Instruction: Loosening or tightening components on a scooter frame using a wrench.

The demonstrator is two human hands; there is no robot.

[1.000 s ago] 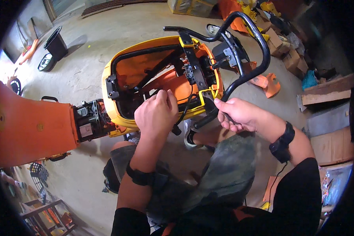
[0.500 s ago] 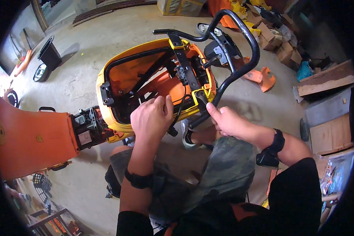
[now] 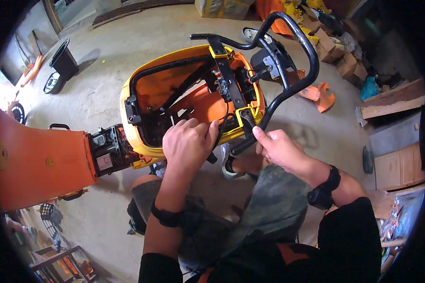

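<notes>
A yellow-and-orange vehicle body section [image 3: 127, 101] with an open cavity lies across the view, black brackets and cables inside it. My left hand [image 3: 189, 146] is closed over its near rim, fingers curled down; what they hold is hidden. My right hand [image 3: 278, 151] is closed beside the near right corner, its thumb raised against the lower end of a black bracket [image 3: 246, 122]; I cannot make out exactly what the fingers grip. A bent black tube frame [image 3: 311, 61] rises at the right of the body. An orange panel [image 3: 42, 160] joins the machinery on the left.
Black bins [image 3: 66, 61] and grey wall edges stand at upper left. Cardboard boxes [image 3: 349, 68], loose orange parts [image 3: 323, 99] and wooden boards [image 3: 392, 101] are piled at right. A wooden frame [image 3: 56, 257] lies at lower left. My knees are under the body section.
My left hand has moved slightly toward me along the body, still curled. My right hand has shifted a little, with its lower fingers now less visible. The view has shifted slightly.
</notes>
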